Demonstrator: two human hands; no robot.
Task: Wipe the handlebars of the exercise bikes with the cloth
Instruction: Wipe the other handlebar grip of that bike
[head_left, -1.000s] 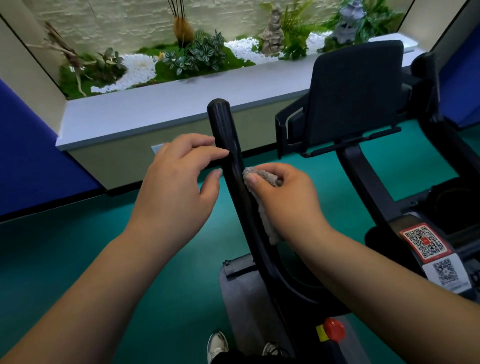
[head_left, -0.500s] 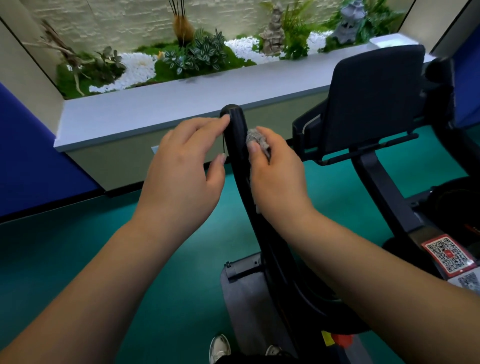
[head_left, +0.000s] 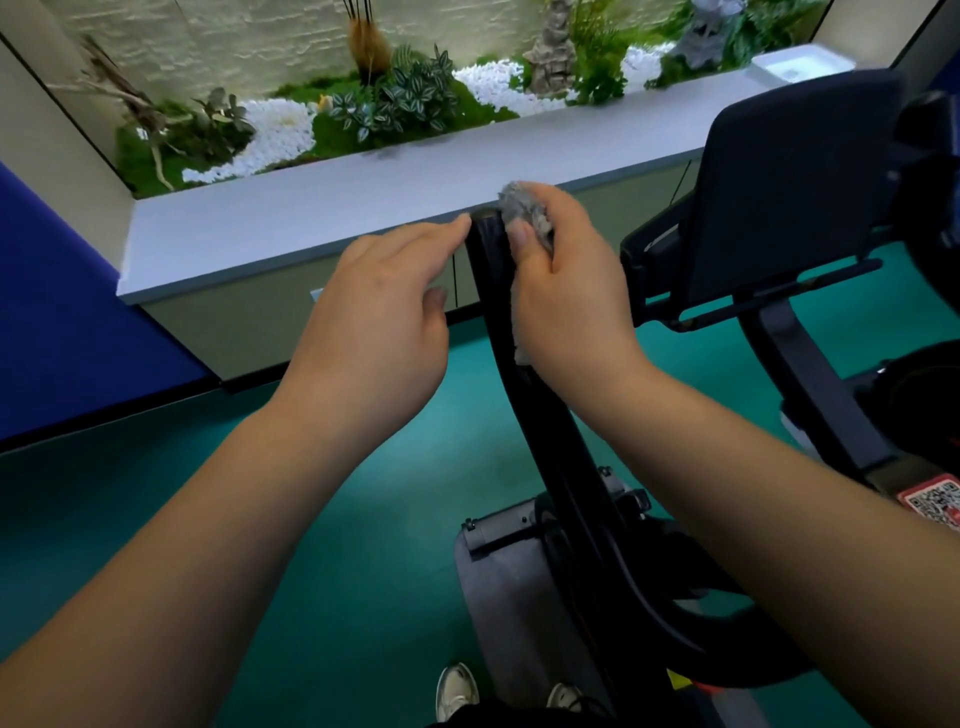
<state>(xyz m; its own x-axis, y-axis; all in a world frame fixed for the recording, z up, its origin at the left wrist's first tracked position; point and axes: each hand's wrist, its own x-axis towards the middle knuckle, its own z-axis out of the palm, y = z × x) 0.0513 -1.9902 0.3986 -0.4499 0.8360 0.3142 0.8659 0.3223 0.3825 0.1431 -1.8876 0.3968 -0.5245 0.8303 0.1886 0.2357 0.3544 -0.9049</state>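
A black handlebar (head_left: 545, 415) of the exercise bike rises from the lower right to its tip between my two hands. My right hand (head_left: 571, 306) is shut on a grey cloth (head_left: 522, 205) and presses it against the right side of the bar's tip. A strip of the cloth hangs below the palm. My left hand (head_left: 374, 327) sits on the left side of the bar, fingers apart, with the index fingertip touching the tip.
The bike's dark console (head_left: 795, 192) on its post stands to the right. A QR sticker (head_left: 935, 506) is on the frame at the right edge. A grey ledge (head_left: 311, 218) with a planter of pebbles and plants runs behind. Green floor lies below.
My right hand has slid the cloth up the handlebar from its middle to the tip. My left hand has followed upward along the bar's left side.
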